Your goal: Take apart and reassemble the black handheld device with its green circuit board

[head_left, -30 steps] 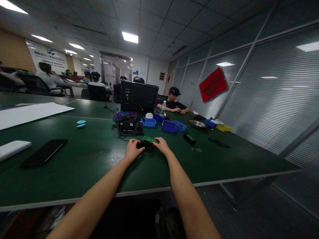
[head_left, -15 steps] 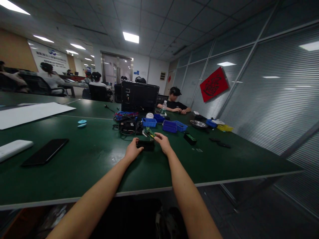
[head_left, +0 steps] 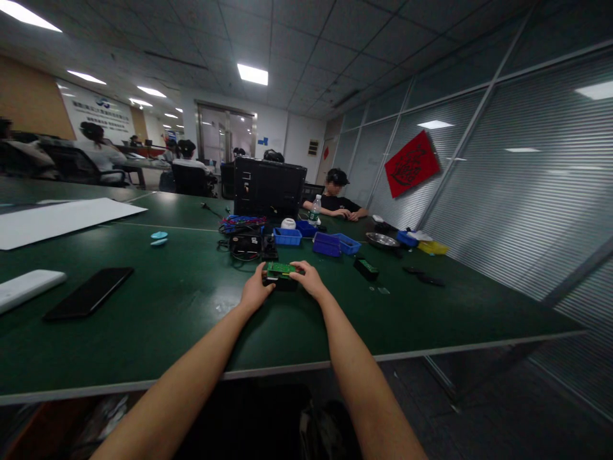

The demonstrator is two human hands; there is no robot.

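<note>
A green circuit board (head_left: 280, 269) lies level over a black box-shaped housing (head_left: 283, 285) on the green table. My right hand (head_left: 310, 279) pinches the board at its right end. At the other end, my left hand (head_left: 255, 287) is closed on the left side of the housing, its fingertips close to the board's edge. How far the board sits inside the housing I cannot tell. A second black housing with a green board (head_left: 366, 268) in it stands to the right, apart from both hands.
Beyond my hands lie a black adapter with cables (head_left: 246, 243), blue bins (head_left: 287, 237) and a monitor (head_left: 269, 186). A phone (head_left: 89, 293) and a white device (head_left: 29, 289) are on the left. To the right is a metal dish (head_left: 382, 240). A person (head_left: 335, 198) sits across the table.
The board was tilted above the housing in my right hand. It has come down and turned level over the housing, spanning both hands. My left hand has hardly moved.
</note>
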